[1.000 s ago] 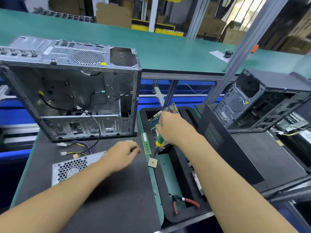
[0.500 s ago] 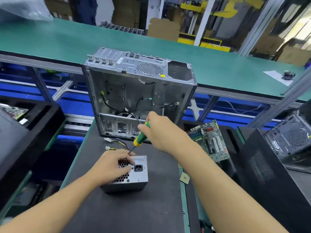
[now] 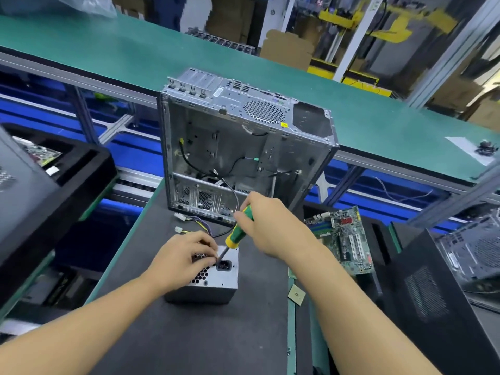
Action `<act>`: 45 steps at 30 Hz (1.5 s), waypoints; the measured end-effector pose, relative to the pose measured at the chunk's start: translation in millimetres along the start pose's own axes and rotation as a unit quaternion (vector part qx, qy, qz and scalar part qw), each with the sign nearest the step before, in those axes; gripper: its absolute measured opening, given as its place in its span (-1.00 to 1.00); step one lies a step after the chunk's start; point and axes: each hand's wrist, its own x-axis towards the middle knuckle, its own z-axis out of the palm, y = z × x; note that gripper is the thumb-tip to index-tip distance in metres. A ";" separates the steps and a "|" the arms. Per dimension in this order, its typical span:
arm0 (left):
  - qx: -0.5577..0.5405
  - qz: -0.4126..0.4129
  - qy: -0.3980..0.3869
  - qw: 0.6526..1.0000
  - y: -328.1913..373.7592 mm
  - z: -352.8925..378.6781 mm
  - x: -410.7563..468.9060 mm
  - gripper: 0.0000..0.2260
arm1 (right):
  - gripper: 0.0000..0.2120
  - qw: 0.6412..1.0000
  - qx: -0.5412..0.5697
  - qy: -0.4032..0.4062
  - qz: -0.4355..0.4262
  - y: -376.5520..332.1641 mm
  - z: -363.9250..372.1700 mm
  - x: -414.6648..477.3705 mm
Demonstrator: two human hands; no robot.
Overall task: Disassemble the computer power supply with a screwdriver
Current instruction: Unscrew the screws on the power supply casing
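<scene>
A grey metal power supply (image 3: 216, 282) stands on the dark mat (image 3: 189, 342) with its honeycomb grille and black socket facing up. My left hand (image 3: 184, 255) rests on top of the grille, fingers curled, their tips at the screwdriver's shaft. My right hand (image 3: 270, 226) grips the green and yellow screwdriver (image 3: 238, 231), which slants down to the left. Its tip sits on the supply's top face beside the socket. The supply's wire bundle (image 3: 197, 226) trails towards the case behind.
An open empty computer case (image 3: 243, 147) stands on the mat just behind the supply. A motherboard (image 3: 343, 239) lies in a black tray to the right, with a small chip (image 3: 296, 296) near it. Black trays and other cases flank both sides. A green conveyor (image 3: 135, 55) runs behind.
My right hand brought the screwdriver from the tray on the right over to the power supply. My left hand moved onto the supply's top. The supply now stands on its side.
</scene>
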 end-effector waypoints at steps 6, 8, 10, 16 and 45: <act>-0.009 -0.002 -0.013 1.000 -3.9 0.8 0.6 -0.91 | -0.78 1.000 -0.002 0.002 -0.003 -0.7 1.6 3.7; -0.005 0.000 -0.009 1.000 -3.4 2.3 -0.2 -0.93 | -0.78 1.000 0.000 0.003 -0.007 -0.8 2.0 3.6; 0.004 0.000 -0.011 1.000 -3.2 3.9 -1.0 -0.93 | -0.77 1.000 -0.003 0.000 -0.012 -0.7 2.1 3.2; 0.004 -0.017 -0.025 1.000 -1.7 2.9 -0.9 -0.92 | -0.77 1.000 -0.003 -0.001 -0.024 -2.5 3.5 1.3; 0.140 -0.008 -0.064 0.988 7.4 8.8 -3.0 -0.54 | -0.63 0.988 -0.138 0.002 -0.065 -26.8 13.7 -10.8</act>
